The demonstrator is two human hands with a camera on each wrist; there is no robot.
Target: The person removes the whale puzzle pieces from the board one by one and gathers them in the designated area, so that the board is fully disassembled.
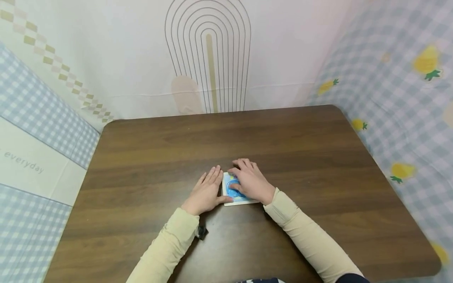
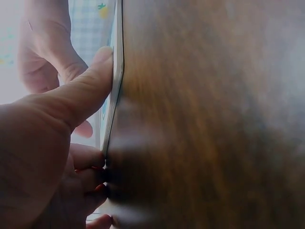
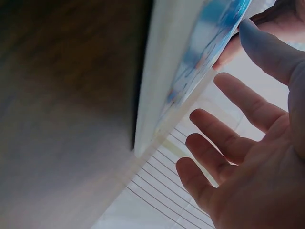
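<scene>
A thin square board (image 1: 231,193) with a white border and a blue picture lies flat on the brown table, partly covered by both hands. My left hand (image 1: 206,191) rests along its left side with the fingers straight, and the thumb (image 2: 97,71) lies on the near border. Over the right part of the board my right hand (image 1: 253,184) is spread, fingers loosely bent and apart. In the right wrist view its fingers (image 3: 214,138) show nothing between them, and its thumb tip (image 3: 252,36) overlaps the blue picture (image 3: 209,43).
The wood-grain table (image 1: 159,157) has rounded corners and reaches well beyond the hands. A white cloth (image 1: 134,59) with an arch pattern hangs behind it, with checked cloths (image 1: 389,98) at the sides. A small black device (image 1: 202,232) sits at the left wrist.
</scene>
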